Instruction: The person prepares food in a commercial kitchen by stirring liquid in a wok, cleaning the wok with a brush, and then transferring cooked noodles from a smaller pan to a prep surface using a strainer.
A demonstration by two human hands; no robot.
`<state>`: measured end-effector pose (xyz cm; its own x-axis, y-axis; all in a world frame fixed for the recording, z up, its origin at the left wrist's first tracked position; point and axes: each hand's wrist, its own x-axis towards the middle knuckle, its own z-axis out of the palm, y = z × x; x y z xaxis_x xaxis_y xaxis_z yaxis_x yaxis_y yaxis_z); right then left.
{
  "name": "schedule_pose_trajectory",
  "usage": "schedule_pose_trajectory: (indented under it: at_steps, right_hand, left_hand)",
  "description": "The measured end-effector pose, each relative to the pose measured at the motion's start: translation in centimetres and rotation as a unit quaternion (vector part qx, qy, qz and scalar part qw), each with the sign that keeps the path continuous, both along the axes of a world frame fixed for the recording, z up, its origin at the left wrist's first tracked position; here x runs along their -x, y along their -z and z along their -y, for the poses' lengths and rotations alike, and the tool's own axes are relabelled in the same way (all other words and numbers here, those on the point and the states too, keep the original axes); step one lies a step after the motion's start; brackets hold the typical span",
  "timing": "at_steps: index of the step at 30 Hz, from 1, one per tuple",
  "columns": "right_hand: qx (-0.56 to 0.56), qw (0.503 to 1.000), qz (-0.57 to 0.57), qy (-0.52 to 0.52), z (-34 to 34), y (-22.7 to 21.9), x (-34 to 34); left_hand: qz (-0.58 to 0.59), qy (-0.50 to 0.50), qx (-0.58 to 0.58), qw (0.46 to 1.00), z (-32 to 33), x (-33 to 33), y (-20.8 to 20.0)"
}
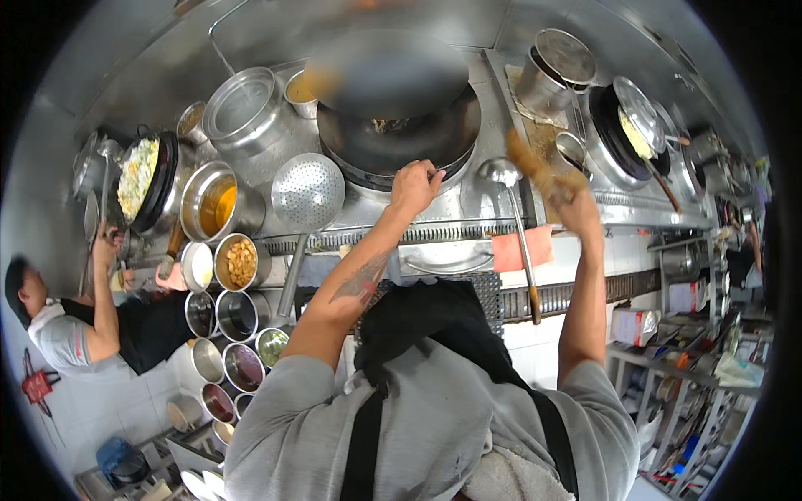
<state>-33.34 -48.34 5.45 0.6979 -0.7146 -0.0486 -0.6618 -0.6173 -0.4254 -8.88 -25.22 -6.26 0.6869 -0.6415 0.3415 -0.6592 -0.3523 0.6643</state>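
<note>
Places a co-worker in black apron between eight and nine o'clock. Has, between nine and ten, a side wok of pale, speckled food, then a steel pot of orange liquid. Includes, near nine, a small container of brown chunks. Leads on, at ten, to a perforated skimmer, handle toward six. Grips at twelve with the left hand, fingers clamped on the near rim of the big black wok, its far side partly hidden by blur. Shows a ladle between one and three, bowl beside the wok, handle across an orange cloth at three. Has a lidded pot toward one. Holds in the right hand, between two and three, a brown brush-like thing, at three o'clock from the wok and apart from it, fingers closed around its lower end; cannot tell each finger's placing through the blur. Ends toward four with a crowded rack.
</note>
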Motion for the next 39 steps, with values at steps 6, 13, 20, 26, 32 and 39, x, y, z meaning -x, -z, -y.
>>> schedule_pose_trajectory:
  at_steps: [6,13,20,26,32,39]
  right_hand:
    - [0.001,0.992,-0.112,-0.050,-6.6,14.4,2.4]
    - [-0.071,0.990,-0.090,-0.087,-6.0,17.2,3.8]
    - [-0.058,0.988,0.003,-0.141,-3.4,18.4,7.7]
    - [-0.126,0.983,0.118,-0.069,-1.3,17.9,15.5]
    - [-0.201,0.979,-0.020,0.027,1.9,24.2,25.4]
    - [-0.224,0.967,-0.118,0.016,2.0,29.2,32.2]
  left_hand:
    - [0.016,0.024,-0.108,0.994,-1.6,1.8,-2.7]
    - [0.078,-0.029,-0.039,0.996,-5.8,8.2,-21.3]
    - [0.041,-0.034,-0.201,0.978,-1.5,5.4,-7.1]
    - [0.065,-0.086,-0.249,0.963,0.1,1.4,-0.2]
    - [0.199,-0.131,-0.102,0.966,5.6,10.3,-3.4]
    - [-0.339,0.203,-0.065,0.916,23.4,17.8,-4.9]
